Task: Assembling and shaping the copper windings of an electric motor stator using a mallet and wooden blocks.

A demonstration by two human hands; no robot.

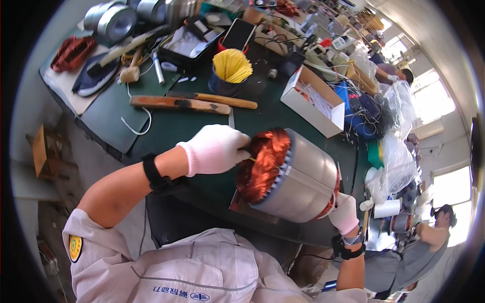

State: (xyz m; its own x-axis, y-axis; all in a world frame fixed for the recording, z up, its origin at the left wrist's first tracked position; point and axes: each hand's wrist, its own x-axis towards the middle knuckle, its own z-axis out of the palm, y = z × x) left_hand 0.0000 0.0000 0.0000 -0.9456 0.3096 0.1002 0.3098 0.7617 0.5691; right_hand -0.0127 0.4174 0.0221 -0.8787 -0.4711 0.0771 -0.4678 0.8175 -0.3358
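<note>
A motor stator [307, 174] lies tilted on the dark green bench in front of me, a bare metal cylinder with copper windings [270, 164] bulging from its left end. My left hand [217, 149], in a white glove with a pink cuff, is closed at those windings, pinching a thin yellow strip [251, 159] whose other end is hidden. At the stator's right end my right hand [345, 214], gloved too, grips the rim; some of its fingers are out of sight. Beyond the left hand stands a dark cup [225, 87] full of yellow strips [232, 65].
Two wooden sticks [182, 104] lie behind my left hand. A white cardboard box [316, 101] with paper strips stands back right. Far left are a mallet [130, 74], a dark shoe [96, 76] and metal cylinders [116, 22]. A co-worker [424, 247] sits at the right.
</note>
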